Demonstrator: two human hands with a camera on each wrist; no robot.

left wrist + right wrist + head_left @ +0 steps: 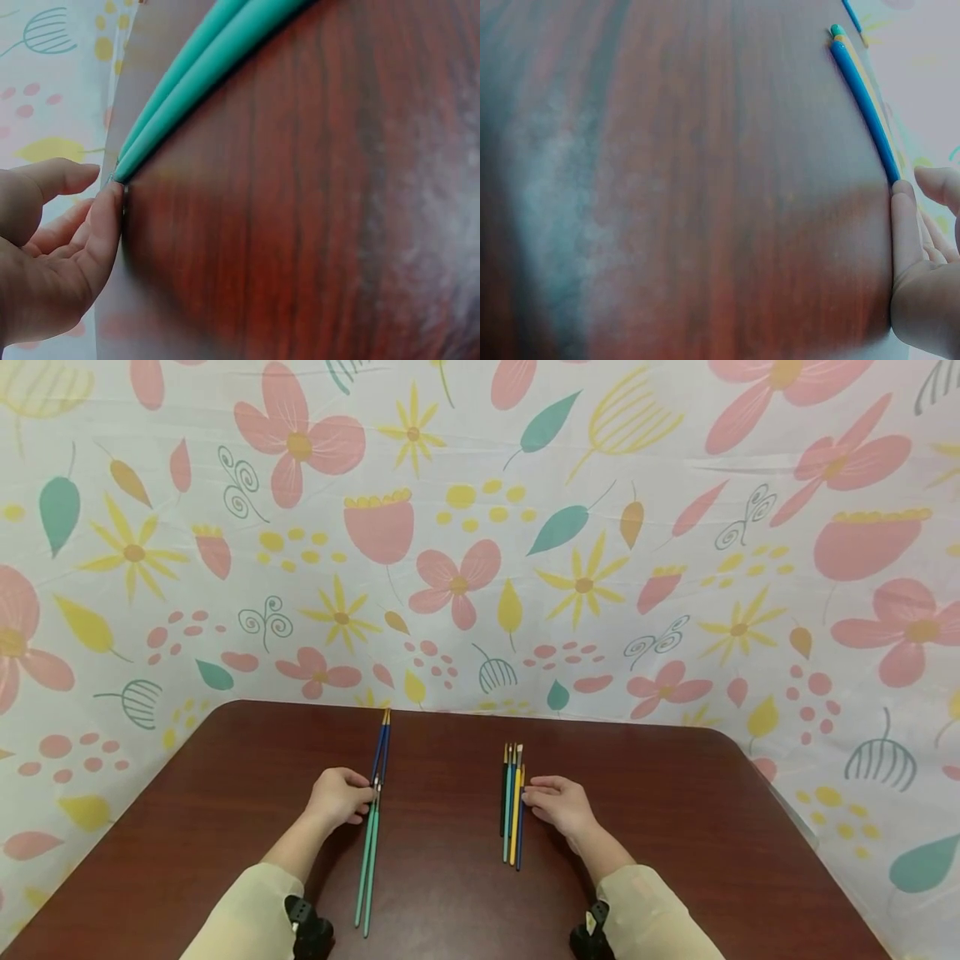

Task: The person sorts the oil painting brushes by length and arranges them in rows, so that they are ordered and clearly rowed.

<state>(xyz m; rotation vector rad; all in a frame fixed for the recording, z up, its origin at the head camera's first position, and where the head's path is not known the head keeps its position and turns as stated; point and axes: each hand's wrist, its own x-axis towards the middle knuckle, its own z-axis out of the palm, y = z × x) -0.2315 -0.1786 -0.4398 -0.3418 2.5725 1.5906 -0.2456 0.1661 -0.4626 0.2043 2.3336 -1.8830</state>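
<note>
Two paintbrushes with green handles (367,868) lie side by side on the table, their tips meeting those of two blue-handled paintbrushes (381,747) farther back. The fingertips of my left hand (341,795) touch the green pair near the tips; in the left wrist view the thumb stands apart from the green handles (187,82). To the right lies a row of several paintbrushes: black (503,797), teal, yellow (516,814) and blue. Straight fingers of my right hand (558,803) rest against the blue paintbrush (866,109) on the row's right side, thumb held away.
The dark reddish-brown table (442,893) has rounded far corners. A flower-printed cloth (457,652) hangs right behind its back edge. Black devices are strapped to both wrists, over pale yellow sleeves (251,910).
</note>
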